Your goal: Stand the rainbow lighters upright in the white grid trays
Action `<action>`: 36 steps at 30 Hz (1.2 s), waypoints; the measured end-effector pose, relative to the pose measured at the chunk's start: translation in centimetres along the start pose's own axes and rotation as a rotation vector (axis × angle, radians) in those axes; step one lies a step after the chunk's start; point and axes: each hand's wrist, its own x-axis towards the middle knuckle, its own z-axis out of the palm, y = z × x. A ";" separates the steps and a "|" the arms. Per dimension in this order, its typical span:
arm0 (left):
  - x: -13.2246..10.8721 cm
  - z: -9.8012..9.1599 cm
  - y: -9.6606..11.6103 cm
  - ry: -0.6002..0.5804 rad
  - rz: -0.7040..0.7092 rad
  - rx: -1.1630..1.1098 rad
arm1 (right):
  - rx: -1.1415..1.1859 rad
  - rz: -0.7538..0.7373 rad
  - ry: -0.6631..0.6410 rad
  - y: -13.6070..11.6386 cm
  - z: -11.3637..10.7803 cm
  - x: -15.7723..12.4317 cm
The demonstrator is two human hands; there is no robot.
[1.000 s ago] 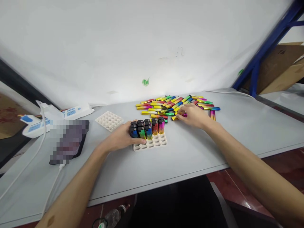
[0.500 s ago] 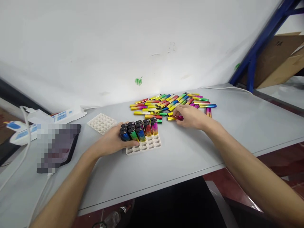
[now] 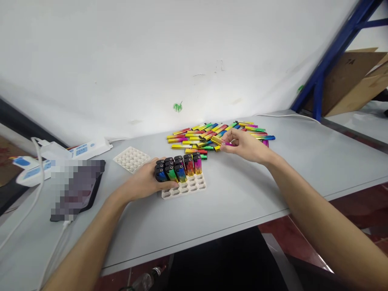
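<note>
A white slotted tray [image 3: 190, 186] lies near the middle of the grey table [image 3: 230, 194], with several upright rainbow-coloured lighters [image 3: 179, 167] filling its far rows. My left hand [image 3: 145, 182] rests against the tray's left side, fingers curled round its edge. Behind it lies a loose pile of lighters [image 3: 212, 135]. My right hand [image 3: 247, 146] hovers at the pile's near edge, pinching one yellow-and-pink lighter [image 3: 220, 142] lifted off the table.
A second, bare white tray [image 3: 131, 159] lies to the left. Further left are a blurred dark device [image 3: 75, 188], white power strips [image 3: 81, 148] and cables. A blue rack post [image 3: 330, 60] and cardboard boxes [image 3: 354, 81] stand at the right. A bottle lies on the floor below.
My right hand closed on a lighter at the pile's edge and has lifted it slightly off the table. My left hand has stayed on the tray.
</note>
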 end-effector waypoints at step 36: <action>-0.2 -0.2 0.6 -0.008 0.004 0.074 | 0.784 0.301 -0.128 -0.6 4.6 0.4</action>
